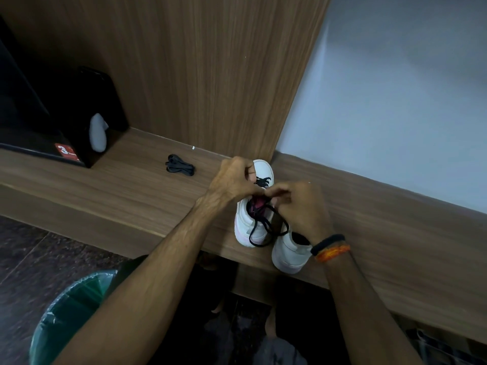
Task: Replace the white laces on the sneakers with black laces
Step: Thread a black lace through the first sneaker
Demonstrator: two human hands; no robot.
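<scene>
Two white sneakers stand side by side on a wooden shelf (pixel 131 196). The left sneaker (pixel 259 175) has a black emblem on its toe, and a black lace (pixel 266 227) runs from its throat and loops over its heel. My left hand (pixel 234 180) curls over this sneaker's front and pinches at the lace near the tongue. My right hand (pixel 300 206) pinches the same lace just opposite, fingertips almost meeting. The right sneaker (pixel 290 252) sits mostly under my right hand and wrist, only its heel showing. A bundled spare black lace (pixel 180 168) lies on the shelf to the left.
A black box (pixel 52 122) with a red sticker and a pale object beside it fills the shelf's left end. A wooden panel (pixel 210 75) rises behind the shoes, with a grey wall to its right. A green-lined bin (pixel 71 312) stands on the dark floor below.
</scene>
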